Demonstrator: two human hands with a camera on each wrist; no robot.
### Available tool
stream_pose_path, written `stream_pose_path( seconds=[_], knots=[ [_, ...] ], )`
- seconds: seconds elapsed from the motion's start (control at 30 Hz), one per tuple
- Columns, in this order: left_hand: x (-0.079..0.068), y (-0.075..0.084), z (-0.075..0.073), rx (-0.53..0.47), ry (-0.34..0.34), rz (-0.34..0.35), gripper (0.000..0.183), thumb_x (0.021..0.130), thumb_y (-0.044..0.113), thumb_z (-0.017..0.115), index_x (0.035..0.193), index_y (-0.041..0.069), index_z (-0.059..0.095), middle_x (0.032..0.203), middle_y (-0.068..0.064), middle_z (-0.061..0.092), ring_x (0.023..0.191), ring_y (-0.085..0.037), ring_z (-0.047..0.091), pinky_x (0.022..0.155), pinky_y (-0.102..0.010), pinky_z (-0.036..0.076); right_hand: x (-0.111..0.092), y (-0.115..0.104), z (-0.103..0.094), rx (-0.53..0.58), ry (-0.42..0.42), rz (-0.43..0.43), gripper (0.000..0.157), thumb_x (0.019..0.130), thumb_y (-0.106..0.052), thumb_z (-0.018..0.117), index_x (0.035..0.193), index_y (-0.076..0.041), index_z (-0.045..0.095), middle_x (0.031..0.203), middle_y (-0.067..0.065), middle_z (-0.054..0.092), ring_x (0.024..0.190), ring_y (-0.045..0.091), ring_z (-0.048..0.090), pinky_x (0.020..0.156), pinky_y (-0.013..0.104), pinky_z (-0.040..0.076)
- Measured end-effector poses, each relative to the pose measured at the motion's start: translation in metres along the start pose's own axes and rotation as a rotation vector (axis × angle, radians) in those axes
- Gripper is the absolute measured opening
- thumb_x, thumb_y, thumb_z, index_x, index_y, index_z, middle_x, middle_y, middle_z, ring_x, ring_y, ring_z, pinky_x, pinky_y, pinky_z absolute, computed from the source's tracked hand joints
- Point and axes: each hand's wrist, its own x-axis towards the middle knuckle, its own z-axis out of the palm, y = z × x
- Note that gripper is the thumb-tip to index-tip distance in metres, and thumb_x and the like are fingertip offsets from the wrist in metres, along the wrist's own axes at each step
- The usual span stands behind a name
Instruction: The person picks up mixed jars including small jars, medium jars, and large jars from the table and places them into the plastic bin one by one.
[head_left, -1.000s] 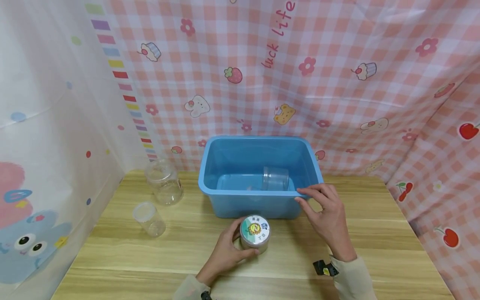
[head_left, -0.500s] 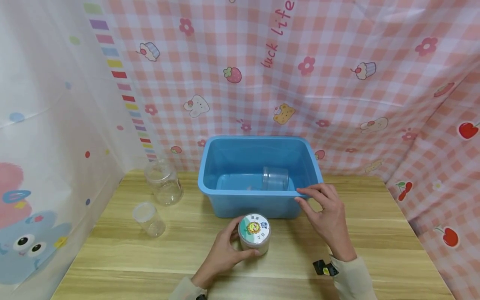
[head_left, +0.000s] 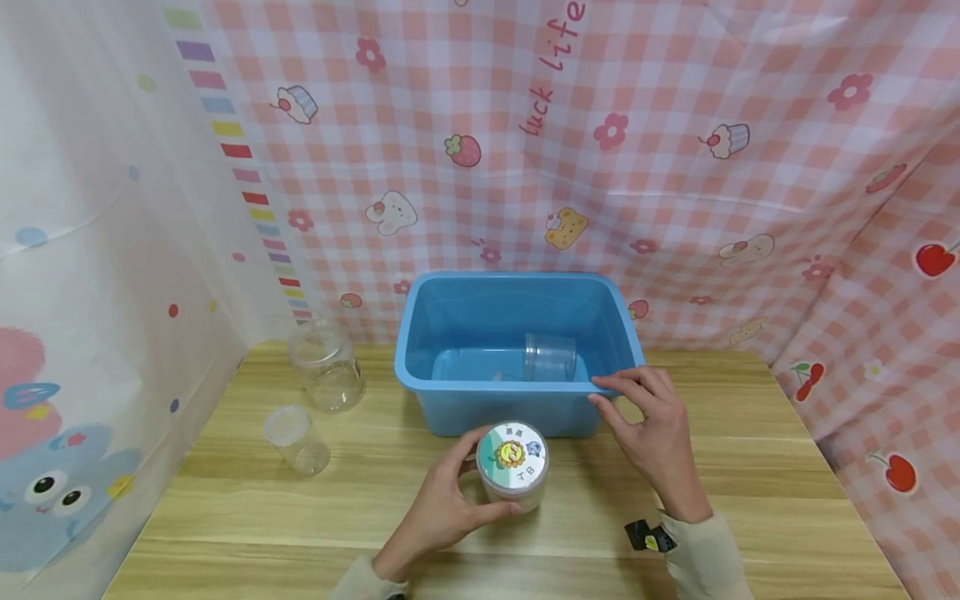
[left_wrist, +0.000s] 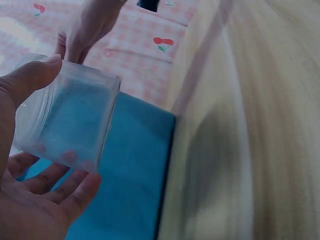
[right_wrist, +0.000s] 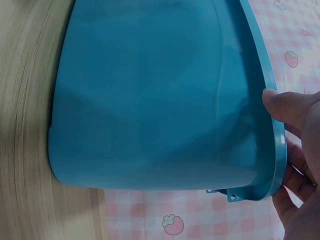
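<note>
My left hand [head_left: 448, 493] grips a clear plastic jar [head_left: 517, 493] by its side, thumb in front and fingers behind. A white and green sticker with a smiling sunflower covers its top. In the left wrist view the jar [left_wrist: 75, 115] is see-through and hangs clear of the wooden surface. Just behind it stands a blue plastic bin [head_left: 495, 408]. With thumb and fingers, my right hand [head_left: 654, 425] pinches the rim at the bin's front right corner. Another clear jar [head_left: 551, 357] lies on its side inside the bin.
On the left of the wooden table [head_left: 247, 517] stand a large clear jar [head_left: 334, 379] and a smaller clear jar with a whitish lid [head_left: 288, 425]. A pink checked cloth [head_left: 480, 208] hangs close behind the bin. A patterned white cloth [head_left: 97, 275] hangs at the left.
My left hand has raised the jar off the table, and its top looks larger and slightly further right. My right hand has stayed on the bin's rim.
</note>
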Motion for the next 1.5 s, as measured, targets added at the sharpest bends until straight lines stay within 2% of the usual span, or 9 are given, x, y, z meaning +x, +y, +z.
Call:
stream_pose_path(
  seconds=[0.27,0.5,0.67,1.0,1.23,1.5],
  knots=[
    [-0.001,0.016,-0.009,0.034,0.024,0.100,0.087,0.074,0.035,0.094,0.147,0.034,0.048,0.140,0.011,0.059,0.124,-0.014,0.060,0.103,-0.036,0.054,0.000,0.000,0.000,0.003,0.004,0.012,0.030,0.078,-0.006,0.088,0.106,-0.012,0.081,0.100,0.004,0.070,0.097,0.018,0.055,0.082,0.024,0.043],
    [0.000,0.027,-0.019,0.076,0.056,0.156,0.089,0.072,0.035,0.095,0.147,0.033,0.048,0.139,0.011,0.060,0.122,-0.013,0.061,0.099,-0.035,0.056,-0.001,-0.001,0.002,0.018,0.016,0.003,0.031,0.077,-0.005,0.089,0.106,-0.012,0.081,0.100,0.005,0.070,0.096,0.020,0.056,0.082,0.024,0.044],
    [0.003,0.035,-0.028,0.099,0.077,0.215,0.090,0.072,0.035,0.095,0.148,0.031,0.048,0.139,0.009,0.061,0.121,-0.013,0.062,0.097,-0.036,0.057,-0.001,-0.001,0.002,0.021,0.022,-0.001,0.034,0.075,-0.003,0.089,0.107,-0.012,0.081,0.100,0.005,0.070,0.095,0.020,0.056,0.081,0.025,0.044],
    [0.011,0.048,-0.050,0.155,0.114,0.285,0.091,0.072,0.029,0.096,0.149,0.027,0.049,0.141,0.005,0.061,0.119,-0.014,0.063,0.092,-0.035,0.058,-0.001,-0.001,0.001,0.024,-0.003,0.019,0.030,0.079,-0.007,0.088,0.108,-0.012,0.081,0.102,0.005,0.070,0.097,0.021,0.056,0.082,0.025,0.043],
    [0.021,0.061,-0.069,0.180,0.145,0.286,0.091,0.071,0.024,0.096,0.149,0.026,0.050,0.139,0.004,0.062,0.123,-0.015,0.061,0.099,-0.041,0.057,-0.001,-0.001,0.002,0.025,0.018,0.008,0.034,0.077,-0.003,0.089,0.108,-0.013,0.081,0.101,0.004,0.070,0.095,0.019,0.056,0.082,0.025,0.044],
    [0.037,0.073,-0.090,0.203,0.181,0.291,0.088,0.072,0.020,0.095,0.148,0.024,0.052,0.137,0.003,0.063,0.125,-0.015,0.059,0.099,-0.037,0.056,-0.001,-0.001,0.002,0.026,0.017,-0.002,0.033,0.077,-0.005,0.089,0.108,-0.013,0.081,0.100,0.004,0.070,0.096,0.019,0.056,0.081,0.024,0.044]
  ],
)
